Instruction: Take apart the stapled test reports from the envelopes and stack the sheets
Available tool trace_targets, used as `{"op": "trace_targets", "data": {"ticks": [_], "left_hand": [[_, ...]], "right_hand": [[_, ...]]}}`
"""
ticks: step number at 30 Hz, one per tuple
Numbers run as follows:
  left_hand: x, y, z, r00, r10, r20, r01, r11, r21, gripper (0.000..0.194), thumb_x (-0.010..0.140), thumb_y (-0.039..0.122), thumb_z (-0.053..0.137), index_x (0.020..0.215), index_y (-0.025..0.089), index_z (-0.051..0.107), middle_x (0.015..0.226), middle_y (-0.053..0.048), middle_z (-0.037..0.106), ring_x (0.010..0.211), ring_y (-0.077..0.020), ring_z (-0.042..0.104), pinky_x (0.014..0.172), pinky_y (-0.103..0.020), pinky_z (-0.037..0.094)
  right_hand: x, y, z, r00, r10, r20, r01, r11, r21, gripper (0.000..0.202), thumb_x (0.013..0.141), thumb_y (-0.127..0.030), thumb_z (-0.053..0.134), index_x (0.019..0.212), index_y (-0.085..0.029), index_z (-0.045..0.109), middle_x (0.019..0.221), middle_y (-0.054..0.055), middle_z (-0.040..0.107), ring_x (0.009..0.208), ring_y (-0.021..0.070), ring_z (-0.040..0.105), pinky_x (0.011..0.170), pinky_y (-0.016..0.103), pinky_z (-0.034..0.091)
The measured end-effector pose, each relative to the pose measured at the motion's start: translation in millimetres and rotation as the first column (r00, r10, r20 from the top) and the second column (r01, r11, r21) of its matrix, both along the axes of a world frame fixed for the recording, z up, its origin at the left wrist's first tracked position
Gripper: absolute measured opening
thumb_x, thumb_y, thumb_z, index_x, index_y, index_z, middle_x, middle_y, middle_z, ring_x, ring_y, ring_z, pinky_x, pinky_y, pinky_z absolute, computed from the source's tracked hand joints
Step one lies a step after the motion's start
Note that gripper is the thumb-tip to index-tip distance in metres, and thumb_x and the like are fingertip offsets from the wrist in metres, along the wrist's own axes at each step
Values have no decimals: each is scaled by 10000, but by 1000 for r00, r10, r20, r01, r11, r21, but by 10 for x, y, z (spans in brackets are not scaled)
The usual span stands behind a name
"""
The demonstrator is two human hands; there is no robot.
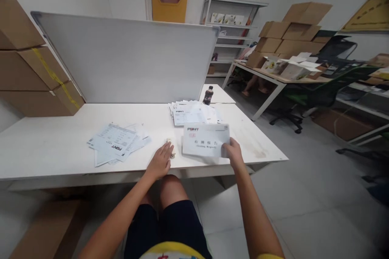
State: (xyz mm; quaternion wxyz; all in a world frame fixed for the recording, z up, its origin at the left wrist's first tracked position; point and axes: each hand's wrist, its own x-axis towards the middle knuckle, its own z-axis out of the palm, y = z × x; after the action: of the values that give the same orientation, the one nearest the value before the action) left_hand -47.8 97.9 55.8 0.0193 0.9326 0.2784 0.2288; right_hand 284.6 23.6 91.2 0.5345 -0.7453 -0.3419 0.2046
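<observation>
My right hand [233,152] grips the right edge of a white printed sheet [205,141] with PONY at its top left, held over the front of the white table [73,117]. Its fingers are closed on that edge. On the tabletop left of the sheet rests my left hand [159,161], fingers extended, beside small light-coloured pieces [173,155] too small to identify. A loose pile of printed papers [117,143] lies to the left. Behind the held sheet spreads another paper pile [191,114].
A dark bottle [208,95] stands behind the back papers. The whiteboard [130,60] rises along the table's rear edge. Cardboard boxes [33,77] are stacked at the left. At the right are another table with boxes [299,28], a green chair and shelves.
</observation>
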Motion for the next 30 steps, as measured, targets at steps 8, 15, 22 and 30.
{"op": "trace_targets", "data": {"ticks": [8,15,22,30], "left_hand": [[21,11,-18,991,120,-53,-128,976,-176,714,825,222,447,1482,154,176,1559,-120,183,1421,-246,204,1127,-434,238],[35,-72,-57,994,106,-21,-108,962,-251,760,805,269,492,1482,176,161,1564,-117,164,1424,-244,194,1137,-438,210],[33,-118,-54,991,130,33,-117,959,-258,769,814,278,489,1480,108,144,1551,-145,199,1424,-221,195,1148,-395,216],[-1045,10,60,649,760,16,-756,648,-91,608,844,319,479,1370,25,402,1459,-231,362,1394,-377,224,1108,-586,177]], "right_hand": [[245,1503,350,986,-22,167,32,998,-55,453,674,-212,438,1070,-44,580,993,194,621,885,250,548,765,364,421],[-277,1207,-373,906,-29,423,39,999,-17,662,792,-303,416,1379,-4,348,1492,260,215,1375,359,149,1085,504,141],[-624,453,-880,682,385,622,-140,903,-406,681,885,-425,211,1400,3,335,1495,240,268,1395,352,207,1097,503,190],[-845,-138,-991,572,416,707,-97,890,-445,696,903,-464,130,1421,-51,343,1509,153,303,1400,283,242,1108,478,207]]}}
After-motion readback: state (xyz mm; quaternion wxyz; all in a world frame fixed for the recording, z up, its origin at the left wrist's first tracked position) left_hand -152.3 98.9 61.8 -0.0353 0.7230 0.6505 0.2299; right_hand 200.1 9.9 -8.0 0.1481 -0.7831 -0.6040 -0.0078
